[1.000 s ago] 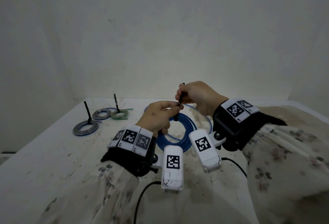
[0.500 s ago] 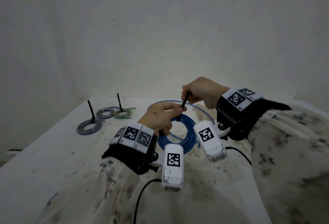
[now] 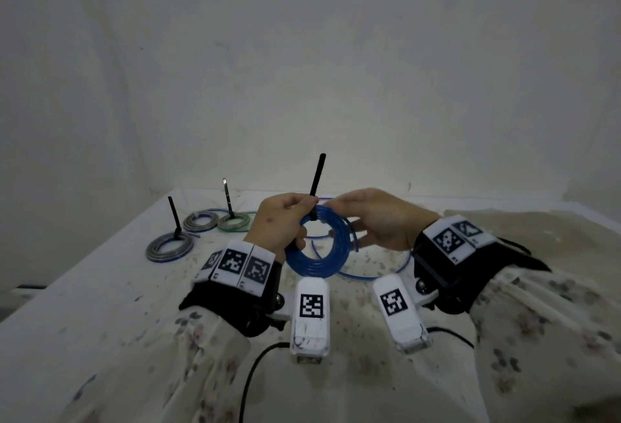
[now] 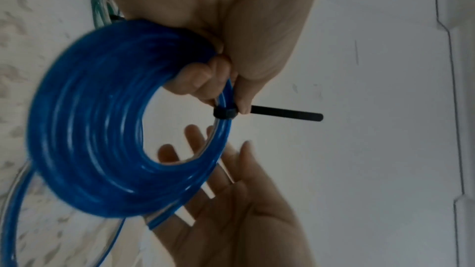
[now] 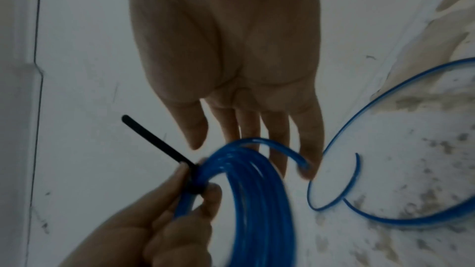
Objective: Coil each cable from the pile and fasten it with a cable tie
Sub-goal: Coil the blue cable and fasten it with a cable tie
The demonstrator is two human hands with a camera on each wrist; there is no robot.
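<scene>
My left hand (image 3: 285,221) lifts a coiled blue cable (image 3: 319,248) above the table and pinches it at the black cable tie (image 3: 316,184), whose free tail sticks straight up. In the left wrist view the tie (image 4: 282,113) wraps the blue coil (image 4: 102,129) just beyond my thumb and fingers. My right hand (image 3: 373,221) is beside the coil on its right, fingers straight and spread, holding nothing. The right wrist view shows that right hand (image 5: 244,109) just behind the blue coil (image 5: 246,190), with the tie's tail (image 5: 154,137) pointing up left.
Three tied coils lie at the table's back left: a grey one (image 3: 169,248), another grey one (image 3: 200,221) and a green one (image 3: 233,221), each with an upright black tie. A loose blue cable (image 3: 369,276) curves on the stained table (image 3: 100,305) under my hands.
My right hand let go of the tie's tail and opened beside the coil. My left hand raised the tied blue coil; the tail now stands free.
</scene>
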